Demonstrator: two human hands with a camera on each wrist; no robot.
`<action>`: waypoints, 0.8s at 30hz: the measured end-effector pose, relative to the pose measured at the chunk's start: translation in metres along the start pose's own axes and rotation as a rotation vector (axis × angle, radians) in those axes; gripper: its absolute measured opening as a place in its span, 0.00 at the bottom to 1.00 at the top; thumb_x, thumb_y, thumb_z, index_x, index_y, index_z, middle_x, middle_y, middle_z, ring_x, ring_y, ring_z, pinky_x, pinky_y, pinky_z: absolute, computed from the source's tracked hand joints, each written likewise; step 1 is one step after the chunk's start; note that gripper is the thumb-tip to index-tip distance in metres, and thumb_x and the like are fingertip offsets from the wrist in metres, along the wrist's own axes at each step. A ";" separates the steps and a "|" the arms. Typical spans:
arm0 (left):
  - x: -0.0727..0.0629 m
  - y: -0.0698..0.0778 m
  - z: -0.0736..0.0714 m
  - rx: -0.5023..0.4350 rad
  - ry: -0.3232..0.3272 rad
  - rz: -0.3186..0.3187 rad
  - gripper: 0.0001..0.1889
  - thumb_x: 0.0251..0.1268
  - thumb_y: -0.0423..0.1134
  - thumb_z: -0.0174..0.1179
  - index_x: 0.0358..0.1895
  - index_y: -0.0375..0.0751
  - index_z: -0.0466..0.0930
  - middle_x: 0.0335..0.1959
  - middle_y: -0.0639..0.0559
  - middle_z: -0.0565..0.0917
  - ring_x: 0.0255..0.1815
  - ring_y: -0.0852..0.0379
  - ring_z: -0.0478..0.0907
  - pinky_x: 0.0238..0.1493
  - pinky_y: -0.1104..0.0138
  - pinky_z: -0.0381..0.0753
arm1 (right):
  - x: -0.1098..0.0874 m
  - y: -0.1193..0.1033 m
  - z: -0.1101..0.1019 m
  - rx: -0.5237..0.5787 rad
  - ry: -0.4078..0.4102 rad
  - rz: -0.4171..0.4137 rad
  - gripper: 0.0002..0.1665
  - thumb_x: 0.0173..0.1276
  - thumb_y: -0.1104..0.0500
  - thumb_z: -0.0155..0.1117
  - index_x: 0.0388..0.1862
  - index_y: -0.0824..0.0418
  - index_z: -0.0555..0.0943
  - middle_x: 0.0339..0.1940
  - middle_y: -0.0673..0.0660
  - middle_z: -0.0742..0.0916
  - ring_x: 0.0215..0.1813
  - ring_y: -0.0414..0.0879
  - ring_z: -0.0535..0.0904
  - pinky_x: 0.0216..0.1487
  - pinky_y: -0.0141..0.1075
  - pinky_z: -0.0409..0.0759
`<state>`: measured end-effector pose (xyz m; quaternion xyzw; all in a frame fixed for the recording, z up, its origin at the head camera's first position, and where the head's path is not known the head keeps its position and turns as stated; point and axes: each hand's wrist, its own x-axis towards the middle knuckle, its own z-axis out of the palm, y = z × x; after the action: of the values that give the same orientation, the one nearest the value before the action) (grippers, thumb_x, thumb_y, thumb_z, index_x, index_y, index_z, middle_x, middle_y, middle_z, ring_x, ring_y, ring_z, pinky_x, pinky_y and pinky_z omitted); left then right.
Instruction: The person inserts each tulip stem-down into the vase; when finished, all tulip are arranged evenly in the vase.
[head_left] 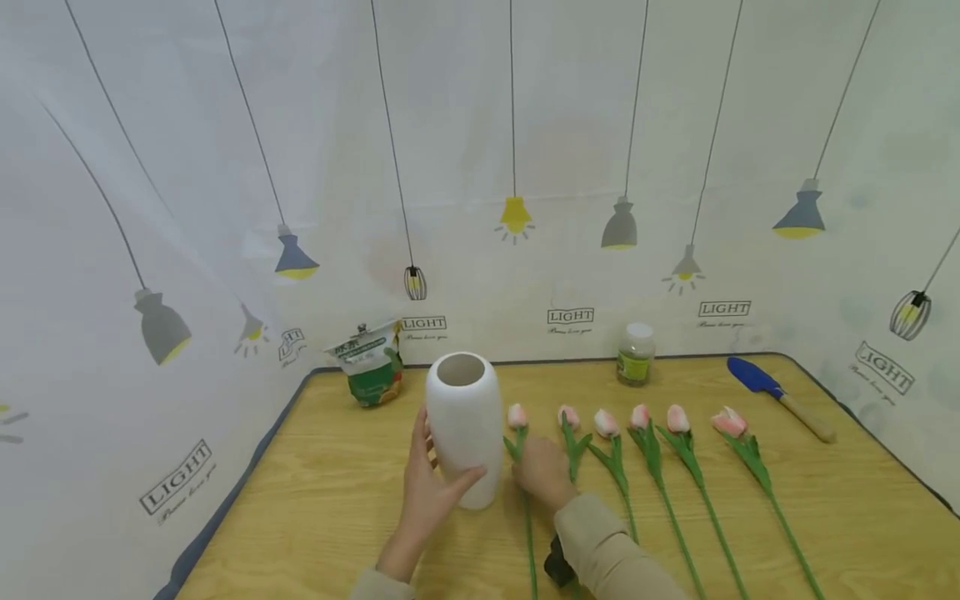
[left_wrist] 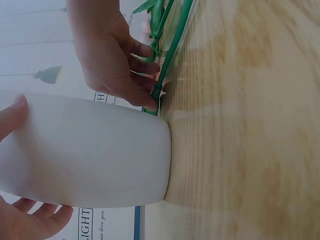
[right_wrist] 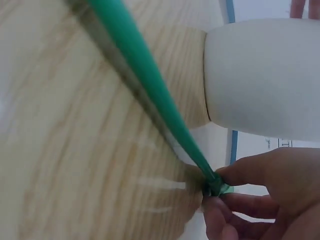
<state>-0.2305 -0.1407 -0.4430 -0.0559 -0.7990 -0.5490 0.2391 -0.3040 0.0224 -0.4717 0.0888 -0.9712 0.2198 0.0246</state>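
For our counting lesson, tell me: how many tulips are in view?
6 tulips, in a row right of the vase: one beside it, at the right hand; one partly behind that hand; three further right; the last nearest the trowel. That hand might hide more.

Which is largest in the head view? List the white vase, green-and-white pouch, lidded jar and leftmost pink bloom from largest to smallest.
1. White vase
2. Green-and-white pouch
3. Lidded jar
4. Leftmost pink bloom
The vase's nearness likely exaggerates its lead.
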 end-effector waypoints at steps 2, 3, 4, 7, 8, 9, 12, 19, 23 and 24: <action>-0.001 0.000 0.000 0.000 0.003 -0.005 0.55 0.36 0.42 0.73 0.69 0.54 0.44 0.62 0.38 0.63 0.59 0.40 0.64 0.51 0.49 0.72 | 0.000 0.003 0.002 0.053 0.019 -0.008 0.11 0.45 0.62 0.62 0.13 0.58 0.69 0.14 0.52 0.75 0.19 0.44 0.69 0.17 0.33 0.65; -0.001 0.001 0.000 -0.001 0.004 -0.009 0.55 0.36 0.42 0.73 0.69 0.54 0.44 0.62 0.39 0.63 0.59 0.40 0.64 0.51 0.49 0.72 | 0.001 0.005 0.002 0.096 0.017 -0.003 0.11 0.44 0.62 0.62 0.13 0.57 0.68 0.13 0.51 0.74 0.18 0.43 0.68 0.17 0.33 0.64; -0.001 0.002 0.000 -0.006 0.005 -0.015 0.55 0.36 0.41 0.73 0.69 0.54 0.44 0.62 0.39 0.62 0.59 0.40 0.64 0.52 0.49 0.72 | 0.001 0.007 0.003 0.153 0.011 0.008 0.12 0.42 0.62 0.62 0.12 0.57 0.68 0.13 0.51 0.73 0.18 0.43 0.67 0.16 0.32 0.63; -0.002 0.011 -0.001 -0.019 0.002 -0.026 0.54 0.36 0.37 0.72 0.69 0.51 0.45 0.63 0.38 0.61 0.60 0.40 0.63 0.52 0.48 0.71 | 0.002 0.012 0.005 0.360 -0.039 0.083 0.12 0.41 0.63 0.63 0.09 0.59 0.69 0.10 0.50 0.72 0.15 0.42 0.65 0.15 0.30 0.63; -0.002 0.015 -0.002 -0.024 -0.002 -0.025 0.54 0.36 0.36 0.72 0.69 0.49 0.45 0.63 0.37 0.60 0.60 0.39 0.63 0.52 0.47 0.71 | 0.003 0.014 0.005 0.421 -0.059 0.109 0.12 0.41 0.64 0.64 0.09 0.60 0.70 0.10 0.49 0.72 0.15 0.42 0.65 0.15 0.29 0.63; -0.003 0.018 -0.002 -0.030 -0.005 -0.025 0.54 0.37 0.35 0.72 0.69 0.48 0.44 0.64 0.37 0.60 0.60 0.39 0.63 0.52 0.47 0.71 | 0.003 0.015 0.005 0.482 -0.086 0.141 0.11 0.42 0.64 0.64 0.09 0.61 0.72 0.10 0.49 0.72 0.15 0.41 0.66 0.14 0.28 0.64; -0.003 0.025 -0.003 -0.029 -0.015 -0.008 0.54 0.37 0.33 0.71 0.69 0.44 0.44 0.64 0.35 0.59 0.60 0.38 0.63 0.52 0.46 0.71 | 0.004 0.017 0.004 0.619 -0.164 0.219 0.08 0.45 0.65 0.65 0.13 0.64 0.75 0.10 0.50 0.74 0.13 0.40 0.68 0.14 0.27 0.66; 0.000 0.004 0.001 -0.031 -0.026 -0.017 0.55 0.39 0.40 0.71 0.69 0.56 0.41 0.65 0.42 0.59 0.61 0.43 0.62 0.54 0.47 0.69 | 0.003 0.018 -0.009 0.697 -0.298 0.333 0.09 0.43 0.64 0.67 0.13 0.62 0.75 0.06 0.50 0.75 0.09 0.38 0.66 0.09 0.25 0.60; -0.001 0.000 0.001 -0.038 -0.028 -0.008 0.55 0.39 0.43 0.71 0.69 0.60 0.41 0.65 0.43 0.59 0.61 0.43 0.62 0.54 0.46 0.69 | 0.002 0.021 -0.007 0.728 -0.312 0.325 0.11 0.45 0.64 0.67 0.11 0.60 0.74 0.07 0.48 0.73 0.09 0.37 0.62 0.10 0.25 0.59; -0.001 -0.001 0.001 -0.042 -0.027 -0.009 0.55 0.38 0.43 0.71 0.69 0.61 0.41 0.64 0.43 0.59 0.61 0.43 0.62 0.54 0.46 0.69 | 0.001 0.022 -0.006 0.751 -0.312 0.319 0.12 0.45 0.64 0.66 0.10 0.60 0.73 0.07 0.48 0.72 0.10 0.36 0.61 0.11 0.25 0.58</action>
<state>-0.2300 -0.1397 -0.4443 -0.0647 -0.7906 -0.5661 0.2243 -0.3092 0.0449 -0.4755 -0.0274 -0.8175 0.5427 -0.1908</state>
